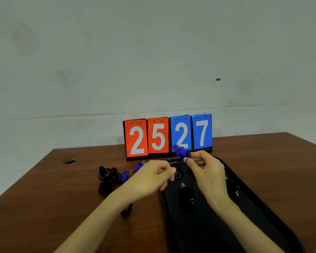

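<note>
Blue whistle (179, 151) pinched in right hand (206, 168); left hand (151, 178) curled beside it, grip unclear; I read 25 27 on far-edge scoreboard (168, 136)

Three blue whistles (180, 152) (140, 165) (124, 176) are counted, one scoreboard (144, 158) with two red cards (137, 139) and two blue cards (202, 132), and one black case (208, 225).

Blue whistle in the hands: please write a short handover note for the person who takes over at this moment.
Right hand pinches the blue whistle at its cord end, raised in front of the scoreboard.
Left hand: fingers curled close by; what they pinch is unclear.
Spare blue whistles and a heap of black cords lie on the table, left of the black case.
Done: cannot tell whether the cord is fastened.
Left: probably finish this whistle's cord, then the spare ones.
</note>
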Tool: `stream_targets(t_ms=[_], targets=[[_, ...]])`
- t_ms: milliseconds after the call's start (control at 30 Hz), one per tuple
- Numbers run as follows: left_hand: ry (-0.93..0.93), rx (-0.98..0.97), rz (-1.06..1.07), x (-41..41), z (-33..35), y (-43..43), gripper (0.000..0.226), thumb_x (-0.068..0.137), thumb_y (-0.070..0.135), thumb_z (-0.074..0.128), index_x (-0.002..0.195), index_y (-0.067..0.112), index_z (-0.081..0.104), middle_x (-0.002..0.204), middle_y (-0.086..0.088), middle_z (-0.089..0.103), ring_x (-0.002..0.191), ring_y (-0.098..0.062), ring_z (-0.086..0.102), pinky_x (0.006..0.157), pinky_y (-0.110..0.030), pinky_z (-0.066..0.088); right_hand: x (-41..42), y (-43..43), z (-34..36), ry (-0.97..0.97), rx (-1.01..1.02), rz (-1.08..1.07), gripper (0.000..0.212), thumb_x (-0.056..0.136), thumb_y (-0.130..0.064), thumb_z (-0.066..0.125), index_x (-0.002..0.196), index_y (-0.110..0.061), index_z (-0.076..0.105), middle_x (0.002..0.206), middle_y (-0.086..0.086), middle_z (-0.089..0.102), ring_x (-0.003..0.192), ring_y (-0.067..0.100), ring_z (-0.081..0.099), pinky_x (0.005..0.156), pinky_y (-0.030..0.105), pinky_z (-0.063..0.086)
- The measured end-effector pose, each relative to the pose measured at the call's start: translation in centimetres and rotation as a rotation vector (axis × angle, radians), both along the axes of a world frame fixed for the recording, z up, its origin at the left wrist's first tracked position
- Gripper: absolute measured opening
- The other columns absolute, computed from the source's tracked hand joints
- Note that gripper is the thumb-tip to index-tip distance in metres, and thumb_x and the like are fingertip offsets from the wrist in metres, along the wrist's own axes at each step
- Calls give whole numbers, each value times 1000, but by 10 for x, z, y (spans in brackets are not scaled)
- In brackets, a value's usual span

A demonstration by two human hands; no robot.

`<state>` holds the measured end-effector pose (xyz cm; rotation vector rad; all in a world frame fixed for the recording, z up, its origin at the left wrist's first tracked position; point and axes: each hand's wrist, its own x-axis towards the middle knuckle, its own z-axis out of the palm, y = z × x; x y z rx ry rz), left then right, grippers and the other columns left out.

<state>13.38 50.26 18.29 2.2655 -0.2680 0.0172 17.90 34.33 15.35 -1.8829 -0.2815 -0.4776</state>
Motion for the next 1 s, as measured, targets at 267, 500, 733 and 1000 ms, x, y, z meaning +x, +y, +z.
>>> stream_targets(t_ms=[267,500,733,1000], targets=[[-211,362,-35,-14,21,9,17,94,34,49,82,25,56,66,11,52,59,4,49,56,-12,37,-2,3,-5,-43,-378,216,13,81,-17,69,94,-19,67,83,-9,65,79,3,61,77,22,53],[-175,377,-87,-12,25,23,21,92,41,49,75,30,55,75,4,61,67,-9,55,63,-20,43,-13,7,5,118,-407,627,18,81,-15,70,79,-32,64,78,-10,66,78,1,64,76,19,53],[-135,245,-53,-1,16,38,29,90,41,51,76,16,57,77,-2,61,73,-14,57,73,-25,48,-20,6,15,332,-170,853,15,85,-3,62,81,-18,67,75,-4,69,69,4,64,66,18,52],[-159,116,65,7,9,35,27,96,28,45,79,15,61,62,6,55,58,0,51,63,-14,44,-15,3,16,353,134,662,11,84,-2,62,90,-9,67,72,0,69,63,5,64,61,17,52]])
